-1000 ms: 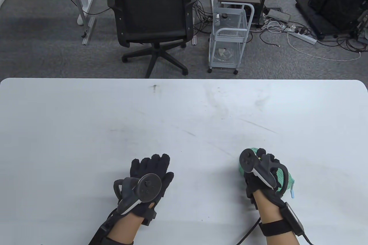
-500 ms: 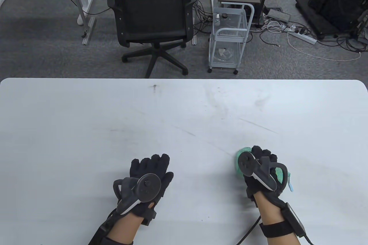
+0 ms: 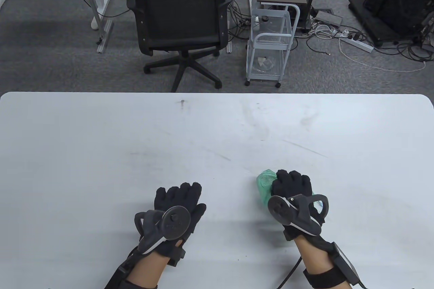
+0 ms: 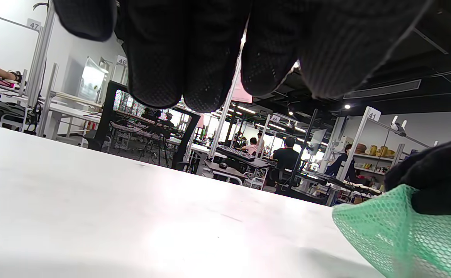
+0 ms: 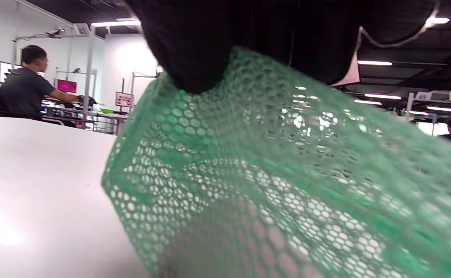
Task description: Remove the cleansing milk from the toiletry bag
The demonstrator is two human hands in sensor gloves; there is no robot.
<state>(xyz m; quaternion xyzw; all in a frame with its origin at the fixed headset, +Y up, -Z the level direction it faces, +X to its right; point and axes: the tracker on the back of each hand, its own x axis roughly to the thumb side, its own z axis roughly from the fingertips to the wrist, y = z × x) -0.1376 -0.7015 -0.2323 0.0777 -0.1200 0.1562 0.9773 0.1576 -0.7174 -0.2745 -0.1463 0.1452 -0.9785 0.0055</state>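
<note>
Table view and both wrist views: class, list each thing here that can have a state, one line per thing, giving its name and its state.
Green mesh toiletry bag: gripped from above by the right hand, sagging to the table.
Right hand: fingers closed around the bag.
Left hand: flat, palm down, holding nothing.
Cleansing milk: not clearly visible; only a pale pinkish shape through the mesh.
Table: white, scuffed.

Bright overhead light, blurred wrist foregrounds
</note>
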